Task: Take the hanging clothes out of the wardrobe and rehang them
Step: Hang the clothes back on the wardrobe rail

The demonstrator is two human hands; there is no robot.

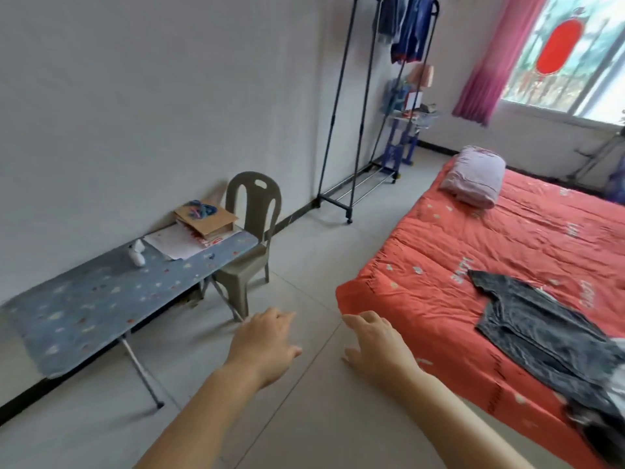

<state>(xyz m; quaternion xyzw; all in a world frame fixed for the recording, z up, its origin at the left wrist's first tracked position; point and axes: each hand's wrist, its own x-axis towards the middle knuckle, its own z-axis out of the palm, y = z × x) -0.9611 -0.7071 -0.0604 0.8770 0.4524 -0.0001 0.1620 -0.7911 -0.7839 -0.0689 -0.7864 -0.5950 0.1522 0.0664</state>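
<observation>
Hovering over the bare floor just off the near corner of the bed (439, 252), the left hand (267, 346) and the right hand (378, 346) are both stretched forward, palms down, with fingers loosely spread and nothing held in either. The right hand is the closer one to the bed's edge, though I cannot tell whether it touches the quilt. On the bed, toward its near end, a dark denim garment (541, 326) lies spread flat on the orange-red quilt, and a folded pink blanket (473, 177) sits at the bed's far end. White lettering is printed across the quilt in several spots, but it is too blurred to read. Beyond the bed's far left corner, against the wall, stands a black clothes rack (334, 113) with blue hanging clothes (411, 32) on its top rail. Across the floor from the bed, a low ironing board (101, 299) with a blue patterned cover carries a cardboard box (206, 220) and papers, with a grey plastic chair (253, 211) at its end. A pink curtain (490, 62) hangs behind the bed.
</observation>
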